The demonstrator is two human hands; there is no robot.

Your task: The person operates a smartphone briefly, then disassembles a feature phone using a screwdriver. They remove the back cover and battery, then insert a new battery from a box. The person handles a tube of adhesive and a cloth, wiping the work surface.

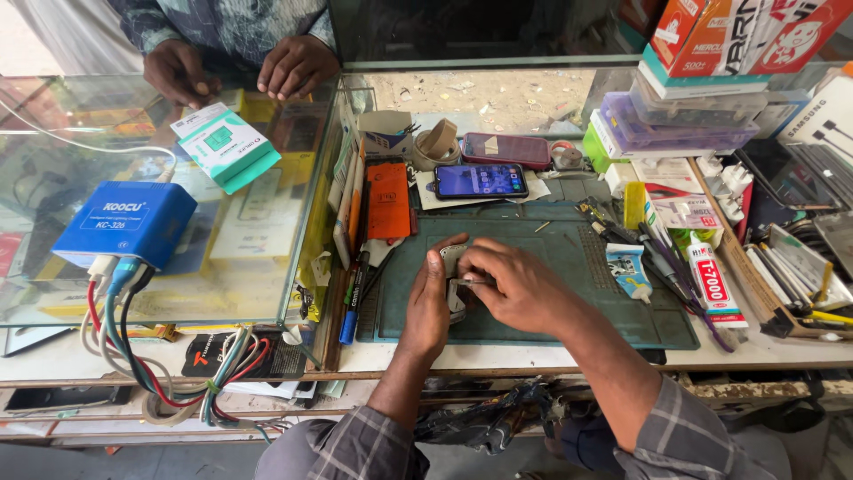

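A glass counter (178, 222) was seen at nine o'clock, bearing a blue box (124, 222) with a bundle of coloured cables hanging from it and a small white-and-green carton (224, 145). Beyond it, at eleven o'clock, another person's two hands (235, 69) were rested on the glass, well apart from the work. The middle of the bench was covered by a green work mat (569, 284), and at twelve o'clock beyond it two phones were laid flat, one with a lit screen (481, 180) and one in a reddish case (506, 149). Stacked boxes, tools and a glue tube (713, 283) were crowded at two to three o'clock.

On the mat's near-left part a small grey phone part (455, 267) was held between both hands. It was steadied from nine o'clock by the left hand (429, 302), whose fingers were curled around its left edge. It was approached from three o'clock by the right hand (515, 284), whose fingers were pinched closed on a thin metal tool (473, 282), apparently tweezers, though too little was shown to be sure. The part's long axis was judged to run roughly from twelve to six o'clock, and the tool was laid across it, pointed toward nine o'clock. Both hands were touching or nearly touching the part; the tool tip was met at the part's middle, so the right hand was judged the working one.
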